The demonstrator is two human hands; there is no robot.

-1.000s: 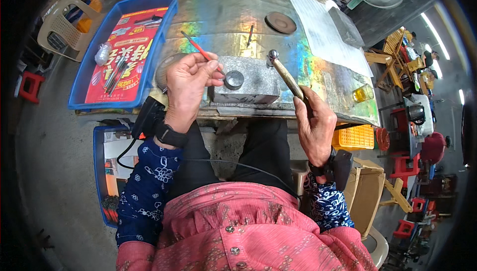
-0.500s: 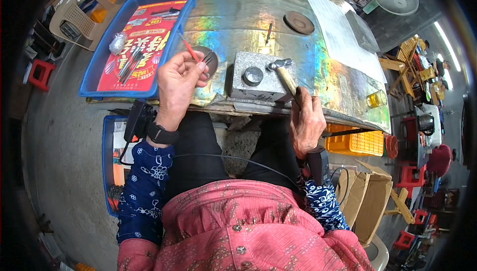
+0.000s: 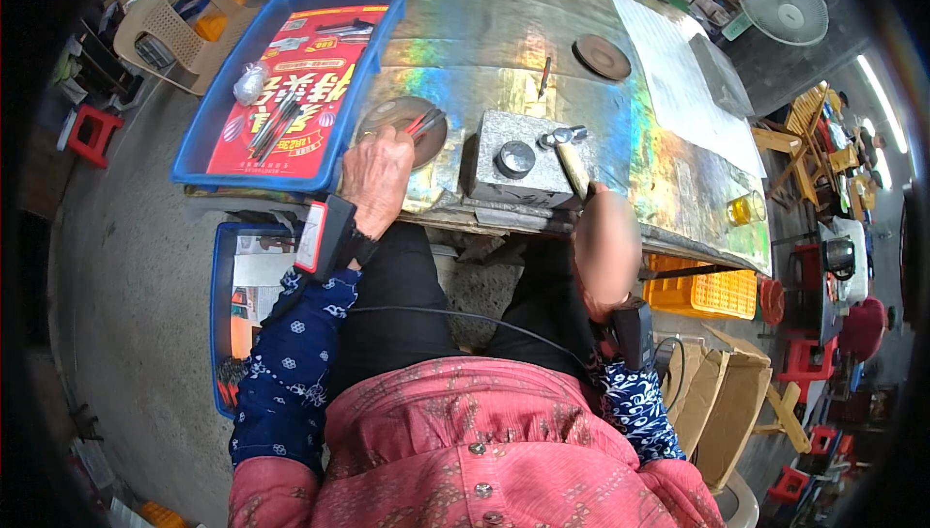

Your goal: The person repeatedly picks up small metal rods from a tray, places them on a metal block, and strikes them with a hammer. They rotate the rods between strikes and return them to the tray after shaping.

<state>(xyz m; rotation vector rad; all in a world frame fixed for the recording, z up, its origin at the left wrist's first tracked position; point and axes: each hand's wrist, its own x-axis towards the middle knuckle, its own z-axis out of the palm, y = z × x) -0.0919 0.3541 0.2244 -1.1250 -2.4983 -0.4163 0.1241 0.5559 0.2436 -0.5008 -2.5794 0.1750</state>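
Observation:
My left hand [image 3: 380, 179] reaches over the near edge of a round brown dish [image 3: 376, 121], back up and fingers bent together. Its fingertips are mostly hidden. Slim red-and-dark rods [image 3: 424, 122] lie on the dish right beside those fingers. A hammer [image 3: 573, 168] rests with its metal head on a grey metal block [image 3: 542, 184], its pale handle slanting toward me. The handle's dark end meets my right hand [image 3: 606, 249], which is closed around it at the table edge; a blur covers most of that hand. A small round dark piece [image 3: 514, 159] sits on the block.
A blue tray [image 3: 182, 168] with red printed paper, thin rods and a plastic bundle stands at left. Beyond the block lie a thin pen-like tool [image 3: 544, 77] and another brown dish [image 3: 602, 57]. A glass of yellow liquid [image 3: 747, 208] is at right, near white paper [image 3: 678, 73].
My left hand has lowered from holding a red thin tool in the air down to the dish, turning its back up. The right hand stays at the hammer handle. The whole view shifts slightly right.

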